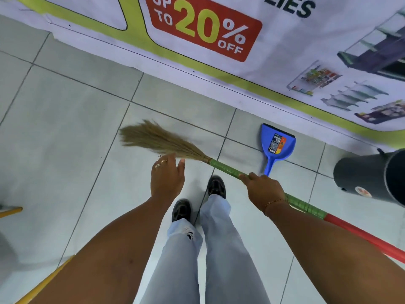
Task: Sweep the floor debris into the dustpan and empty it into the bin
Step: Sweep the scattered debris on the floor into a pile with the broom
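Head view shows the right hand (262,189) closed around the broom (221,166) handle. The left hand (167,175) is open and holds nothing, close to the bristles. A few tiny bits of debris (159,155) lie on the floor (65,106) just past the left hand. A big swing could scatter them. Past the right hand lies the blue dustpan (277,145), with nothing in it that I can see. Far to its right stands the dark bin (370,176); its inside is hidden.
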Available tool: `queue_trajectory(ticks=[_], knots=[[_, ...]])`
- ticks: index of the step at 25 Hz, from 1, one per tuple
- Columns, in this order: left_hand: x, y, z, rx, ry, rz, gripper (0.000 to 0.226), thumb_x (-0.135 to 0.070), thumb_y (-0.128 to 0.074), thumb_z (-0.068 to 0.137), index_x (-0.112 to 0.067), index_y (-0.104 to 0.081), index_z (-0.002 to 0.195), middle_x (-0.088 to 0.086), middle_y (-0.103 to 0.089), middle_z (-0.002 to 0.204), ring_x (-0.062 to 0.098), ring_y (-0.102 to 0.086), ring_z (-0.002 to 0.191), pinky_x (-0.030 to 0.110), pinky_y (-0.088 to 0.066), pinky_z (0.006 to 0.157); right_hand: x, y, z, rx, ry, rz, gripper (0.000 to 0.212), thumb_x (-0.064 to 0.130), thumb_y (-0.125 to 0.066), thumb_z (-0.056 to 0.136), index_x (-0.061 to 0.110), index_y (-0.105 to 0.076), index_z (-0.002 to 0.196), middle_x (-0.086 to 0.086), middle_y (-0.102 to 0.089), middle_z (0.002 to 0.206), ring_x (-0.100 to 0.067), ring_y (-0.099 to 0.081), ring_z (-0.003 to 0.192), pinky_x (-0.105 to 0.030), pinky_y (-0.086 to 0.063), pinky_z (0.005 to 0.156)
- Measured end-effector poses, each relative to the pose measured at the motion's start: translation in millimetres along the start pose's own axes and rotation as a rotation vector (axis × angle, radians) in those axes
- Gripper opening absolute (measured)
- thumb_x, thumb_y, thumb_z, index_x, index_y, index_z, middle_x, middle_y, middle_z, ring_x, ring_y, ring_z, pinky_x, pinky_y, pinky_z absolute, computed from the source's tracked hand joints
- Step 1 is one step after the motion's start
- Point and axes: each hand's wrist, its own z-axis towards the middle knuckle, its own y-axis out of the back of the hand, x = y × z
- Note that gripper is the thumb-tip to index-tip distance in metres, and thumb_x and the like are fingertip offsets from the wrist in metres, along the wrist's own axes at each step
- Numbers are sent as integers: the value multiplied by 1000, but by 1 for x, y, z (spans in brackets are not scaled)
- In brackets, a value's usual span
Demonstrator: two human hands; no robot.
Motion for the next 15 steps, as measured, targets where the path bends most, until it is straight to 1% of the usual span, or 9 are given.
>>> queue_trajectory(ticks=[2, 6, 9, 11, 15], knots=[[7, 2, -16, 9, -31, 1, 53, -38, -28, 92, -1, -52, 122, 22, -63, 121, 36, -56, 115, 45, -42, 101, 14, -15, -30, -28, -54, 77, 56, 5, -36, 93, 26, -30, 144, -4, -50, 128, -32, -59, 102, -37, -45, 71], [26, 6, -48, -9, -123, 20, 63, -43, -21, 89, 1, -55, 120, 23, -65, 118, 38, -59, 112, 45, -45, 98, 68, -31, -68, -72, -130, 258, 57, 8, -39, 92, 26, -32, 146, -6, -53, 127, -33, -61, 100, -37, -49, 75], [44, 6, -69, 3, -171, 39, 57, -40, -28, 92, 1, -54, 121, 24, -64, 119, 39, -59, 112, 47, -45, 97, 113, -43, -85, -141, -173, 372, 52, 8, -38, 94, 22, -35, 144, -9, -56, 121, -35, -62, 97, -38, -50, 74], [54, 3, -80, 5, -180, 52, 55, -38, -30, 92, 1, -54, 121, 24, -64, 119, 39, -59, 112, 46, -45, 98, 133, -54, -92, -173, -226, 453, 51, 7, -36, 95, 23, -35, 144, -10, -57, 117, -35, -61, 94, -38, -49, 72], [77, -1, -110, -13, -216, 58, 66, -45, -19, 89, 1, -57, 119, 22, -66, 115, 37, -62, 109, 43, -47, 96, 156, -83, -117, -142, -340, 578, 54, 10, -34, 96, 28, -28, 147, -10, -56, 118, -35, -60, 96, -37, -48, 75]])
